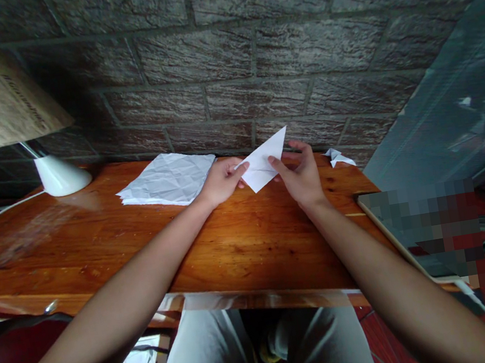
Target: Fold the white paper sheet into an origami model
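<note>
Wooden table [244, 249] nearest. Above it, left hand [219, 182] and right hand [301, 178] both pinch a folded white paper triangle [265, 162], held up between them. Behind: crumpled paper stack [168, 179], small scrap [337, 157], lamp [57, 174], brick wall [249, 51].

A single head-worn camera looks forward and down from close above the glossy brown wooden table [109, 239], facing the dark grey brick wall [249, 51] behind it.
</note>
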